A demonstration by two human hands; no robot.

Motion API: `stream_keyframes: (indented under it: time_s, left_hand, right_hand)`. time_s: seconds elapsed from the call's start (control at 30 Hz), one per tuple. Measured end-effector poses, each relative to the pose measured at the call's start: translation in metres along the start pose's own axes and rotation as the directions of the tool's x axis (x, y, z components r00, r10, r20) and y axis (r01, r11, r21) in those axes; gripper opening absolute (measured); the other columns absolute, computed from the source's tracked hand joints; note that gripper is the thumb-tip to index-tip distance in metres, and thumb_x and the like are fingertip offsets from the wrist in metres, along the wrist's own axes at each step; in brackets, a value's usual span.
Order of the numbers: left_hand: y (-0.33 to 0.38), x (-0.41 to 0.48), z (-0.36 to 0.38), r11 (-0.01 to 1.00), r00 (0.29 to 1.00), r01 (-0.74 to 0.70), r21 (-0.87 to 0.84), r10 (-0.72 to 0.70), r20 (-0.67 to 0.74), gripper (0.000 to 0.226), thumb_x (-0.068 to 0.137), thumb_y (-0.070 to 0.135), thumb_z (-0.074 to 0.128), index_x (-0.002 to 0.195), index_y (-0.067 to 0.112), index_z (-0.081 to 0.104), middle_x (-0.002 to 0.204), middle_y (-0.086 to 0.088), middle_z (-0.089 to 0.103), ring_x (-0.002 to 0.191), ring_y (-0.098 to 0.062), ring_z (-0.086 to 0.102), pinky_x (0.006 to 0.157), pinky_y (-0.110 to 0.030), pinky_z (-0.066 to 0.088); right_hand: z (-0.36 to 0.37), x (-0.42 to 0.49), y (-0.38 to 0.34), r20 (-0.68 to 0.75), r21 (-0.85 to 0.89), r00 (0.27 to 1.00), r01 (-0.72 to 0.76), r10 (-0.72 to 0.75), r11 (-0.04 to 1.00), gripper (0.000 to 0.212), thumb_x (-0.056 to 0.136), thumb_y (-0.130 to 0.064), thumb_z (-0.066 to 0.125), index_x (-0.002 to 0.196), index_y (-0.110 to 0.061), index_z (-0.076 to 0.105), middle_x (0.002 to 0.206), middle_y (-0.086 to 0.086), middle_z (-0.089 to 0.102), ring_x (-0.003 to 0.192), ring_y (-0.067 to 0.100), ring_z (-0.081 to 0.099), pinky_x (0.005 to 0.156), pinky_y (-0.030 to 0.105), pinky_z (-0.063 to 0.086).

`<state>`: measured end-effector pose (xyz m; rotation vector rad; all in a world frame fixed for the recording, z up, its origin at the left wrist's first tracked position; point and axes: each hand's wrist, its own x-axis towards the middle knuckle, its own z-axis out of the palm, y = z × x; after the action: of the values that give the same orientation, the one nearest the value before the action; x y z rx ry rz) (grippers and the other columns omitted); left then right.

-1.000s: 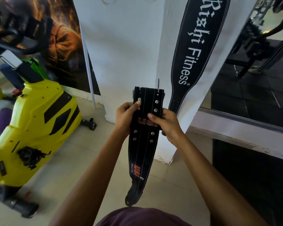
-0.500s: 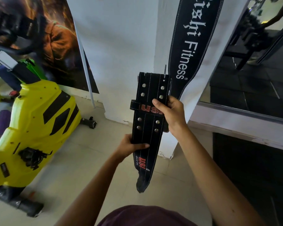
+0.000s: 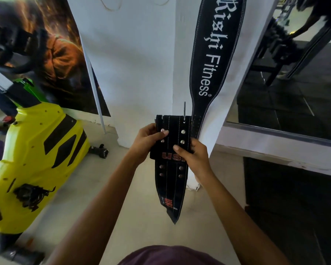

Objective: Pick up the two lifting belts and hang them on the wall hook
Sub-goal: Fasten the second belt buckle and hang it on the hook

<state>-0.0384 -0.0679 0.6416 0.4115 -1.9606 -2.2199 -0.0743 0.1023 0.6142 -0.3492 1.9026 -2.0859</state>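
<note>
At frame centre we grip the second belt [image 3: 171, 169] with our left hand [image 3: 148, 143] and right hand [image 3: 192, 157], both closed around its buckle end. The first belt [image 3: 212, 60] hangs upper right. Next we judge: lift its buckle toward the hook, which is out of view.

Both hands — left [image 3: 146, 141], right [image 3: 192, 156] — around a studded black belt [image 3: 172, 169] before a white pillar [image 3: 141, 73].
</note>
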Motion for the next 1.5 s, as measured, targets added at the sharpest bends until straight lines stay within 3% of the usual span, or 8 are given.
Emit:
stream_keyframes:
  time_s: [0.17, 0.3, 0.53, 0.73, 0.87, 1.17, 1.33, 1.5]
  left_hand:
    - [-0.068, -0.040, -0.002, 0.980, 0.974, 0.146, 0.133, -0.166, 0.154, 0.025, 0.081, -0.001, 0.071, 0.103, 0.011, 0.069, 0.092, 0.000, 0.078, 0.090, -0.018, 0.073, 0.072, -0.026, 0.057]
    - [-0.098, -0.055, -0.006, 0.965, 0.967, 0.151, 0.215, -0.189, 0.171, 0.032, 0.077, 0.008, 0.078, 0.108, 0.010, 0.072, 0.106, -0.010, 0.076, 0.103, -0.031, 0.070, 0.084, -0.038, 0.058]
    - [-0.030, -0.026, 0.014, 0.999, 0.996, 0.040, -0.018, -0.039, 0.079, 0.030, 0.089, 0.020, 0.066, 0.116, 0.006, 0.065, 0.109, -0.013, 0.074, 0.099, -0.029, 0.071, 0.082, -0.039, 0.058]
    - [-0.005, -0.011, 0.048, 0.998, 0.999, 0.010, -0.069, -0.013, -0.041, 0.036, 0.098, 0.038, 0.050, 0.112, 0.008, 0.065, 0.102, -0.013, 0.074, 0.094, -0.027, 0.072, 0.072, -0.032, 0.057]
    - [0.025, 0.008, 0.065, 0.991, 0.994, -0.011, -0.133, -0.004, -0.113, 0.034, 0.099, 0.036, 0.046, 0.104, 0.010, 0.068, 0.089, -0.008, 0.074, 0.081, -0.022, 0.073, 0.063, -0.030, 0.056]
    - [0.172, 0.071, 0.090, 0.937, 0.944, -0.330, -0.116, 0.324, -0.062, 0.030, 0.097, 0.025, 0.048, 0.104, 0.001, 0.065, 0.093, -0.015, 0.074, 0.085, -0.028, 0.072, 0.071, -0.033, 0.055]
    - [0.280, 0.083, 0.112, 0.818, 0.821, -0.570, -0.070, 0.565, -0.083, 0.022, 0.097, 0.023, 0.048, 0.093, 0.006, 0.061, 0.084, -0.012, 0.065, 0.078, -0.023, 0.065, 0.072, -0.035, 0.052]
    - [0.381, 0.102, 0.133, 0.698, 0.686, -0.716, 0.016, 0.708, -0.169, 0.024, 0.094, 0.025, 0.047, 0.080, 0.009, 0.058, 0.075, -0.005, 0.060, 0.070, -0.018, 0.056, 0.064, -0.033, 0.045]
  right_hand:
    - [-0.009, -0.004, 0.004, -0.065, -0.090, 0.998, 0.006, -0.011, 0.996, 0.023, 0.080, -0.010, 0.077, 0.102, -0.007, 0.069, 0.094, 0.005, 0.076, 0.083, 0.011, 0.073, 0.072, 0.021, 0.058]
    - [-0.012, -0.006, 0.008, -0.076, -0.099, 0.997, -0.005, -0.002, 0.995, 0.026, 0.080, -0.011, 0.077, 0.105, -0.008, 0.069, 0.095, 0.004, 0.076, 0.086, 0.010, 0.073, 0.074, 0.020, 0.058]
    - [-0.014, -0.007, 0.011, -0.066, -0.147, 0.998, -0.003, -0.007, 0.989, 0.026, 0.086, -0.024, 0.072, 0.110, -0.014, 0.068, 0.102, 0.004, 0.075, 0.094, 0.014, 0.072, 0.082, 0.031, 0.059]
    - [-0.005, 0.007, -0.023, -0.146, -0.102, 0.987, 0.059, -0.074, 0.993, 0.026, 0.095, -0.037, 0.057, 0.112, -0.017, 0.059, 0.107, 0.003, 0.070, 0.097, 0.011, 0.068, 0.078, 0.022, 0.056]
    - [-0.001, 0.023, -0.049, -0.164, -0.026, 0.983, 0.077, -0.080, 0.997, 0.013, 0.097, -0.032, 0.055, 0.109, -0.027, 0.057, 0.114, 0.004, 0.068, 0.106, 0.017, 0.066, 0.093, 0.037, 0.055]
    - [-0.002, 0.087, -0.198, -0.172, 0.079, 0.938, 0.317, -0.300, 0.945, 0.026, 0.098, -0.022, 0.052, 0.123, -0.017, 0.054, 0.109, 0.001, 0.067, 0.097, 0.013, 0.064, 0.090, 0.033, 0.052]
    - [-0.001, 0.115, -0.302, -0.205, -0.017, 0.859, 0.477, -0.470, 0.879, 0.025, 0.101, -0.040, 0.043, 0.110, -0.019, 0.052, 0.097, -0.002, 0.060, 0.081, 0.008, 0.057, 0.068, 0.024, 0.045]
    - [0.005, 0.145, -0.406, -0.229, -0.108, 0.762, 0.599, -0.606, 0.794, 0.027, 0.099, -0.044, 0.042, 0.097, -0.019, 0.051, 0.095, 0.005, 0.059, 0.080, 0.017, 0.056, 0.072, 0.036, 0.045]
